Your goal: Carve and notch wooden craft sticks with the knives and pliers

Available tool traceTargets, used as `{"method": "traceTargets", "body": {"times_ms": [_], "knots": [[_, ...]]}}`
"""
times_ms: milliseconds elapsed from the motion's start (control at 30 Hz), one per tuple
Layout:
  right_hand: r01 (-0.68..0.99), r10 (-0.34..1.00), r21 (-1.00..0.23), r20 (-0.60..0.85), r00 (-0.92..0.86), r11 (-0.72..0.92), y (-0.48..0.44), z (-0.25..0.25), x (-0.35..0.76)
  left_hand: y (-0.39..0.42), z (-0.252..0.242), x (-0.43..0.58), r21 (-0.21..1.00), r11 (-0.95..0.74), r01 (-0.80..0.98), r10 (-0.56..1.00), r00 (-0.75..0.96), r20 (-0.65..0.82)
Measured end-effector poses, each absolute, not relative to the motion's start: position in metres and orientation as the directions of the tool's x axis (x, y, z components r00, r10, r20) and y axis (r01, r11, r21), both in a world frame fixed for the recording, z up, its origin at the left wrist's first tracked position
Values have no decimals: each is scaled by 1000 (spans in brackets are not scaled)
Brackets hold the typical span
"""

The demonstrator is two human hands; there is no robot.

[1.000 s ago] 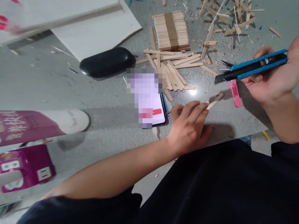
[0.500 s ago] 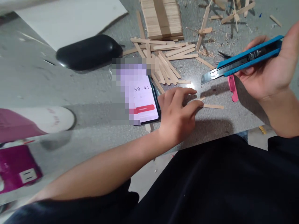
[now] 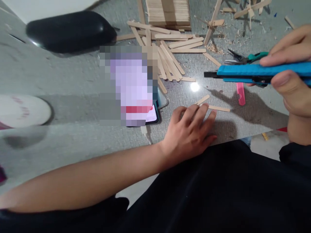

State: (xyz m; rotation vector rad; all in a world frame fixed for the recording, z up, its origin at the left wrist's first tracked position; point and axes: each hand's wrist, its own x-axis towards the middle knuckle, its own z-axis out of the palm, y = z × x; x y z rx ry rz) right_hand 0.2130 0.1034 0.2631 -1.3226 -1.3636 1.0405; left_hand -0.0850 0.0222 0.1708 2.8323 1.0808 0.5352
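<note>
My right hand (image 3: pixel 291 71) grips a blue utility knife (image 3: pixel 243 69) above the table, its tip pointing left. Beneath the knife lie pliers with teal handles (image 3: pixel 257 56) and a small pink plastic piece (image 3: pixel 240 94). Palm down near the table's front edge, my left hand (image 3: pixel 191 126) rests with fingers spread. Its fingertips touch or nearly touch a thin wooden stick (image 3: pixel 220 108); a shorter stick piece (image 3: pixel 203 99) lies just beyond them. Several loose craft sticks (image 3: pixel 170 61) are heaped farther back.
A phone (image 3: pixel 152 116), partly blurred out, lies left of my left hand with a white cable (image 3: pixel 145 131) plugged in. Behind are a stack of craft sticks (image 3: pixel 168 14), a black case (image 3: pixel 71 30), crossed-stick pieces (image 3: pixel 212 23) and shavings. A white rounded object (image 3: pixel 26 110) is at left.
The knife has turned from slanted to nearly level and its shiny blade no longer shows. My left hand has moved nearer the table's front edge, fingers more spread. The view has shifted slightly.
</note>
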Motion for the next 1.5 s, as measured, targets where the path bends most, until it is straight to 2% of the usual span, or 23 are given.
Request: {"method": "traceTargets", "body": {"times_ms": [67,100,200,333,467,667,767,967,1200,1333,1433,1500], "knots": [[464,927,-805,286,-241,369,111,272,215,25,172,-85,209,-741,638,671,694,259],[501,866,-710,360,-347,496,115,273,216,26,172,-85,224,-735,640,678,694,243],[434,744,-605,529,-408,668,126,262,217,27,171,-86,263,-718,644,694,690,207],[322,664,-580,661,-349,748,132,233,219,26,165,-87,325,-679,659,731,646,219],[280,667,-606,655,-354,744,126,225,229,25,159,-88,413,-622,665,771,612,176],[310,690,-621,591,-419,720,116,234,241,27,160,-88,354,-663,660,745,627,228],[311,675,-607,582,-454,732,115,232,239,27,160,-88,381,-648,660,758,607,239],[262,642,-605,582,-499,752,115,229,236,26,159,-87,458,-583,671,795,588,151],[219,602,-588,604,-522,779,121,224,239,27,156,-86,498,-588,638,793,577,197],[200,597,-592,612,-519,781,122,222,240,28,159,-86,426,-618,661,773,608,180],[228,605,-587,594,-531,777,122,223,239,29,163,-86,317,-678,663,733,644,221],[233,611,-591,591,-526,772,122,224,239,29,163,-86,296,-687,664,726,646,235]]}}
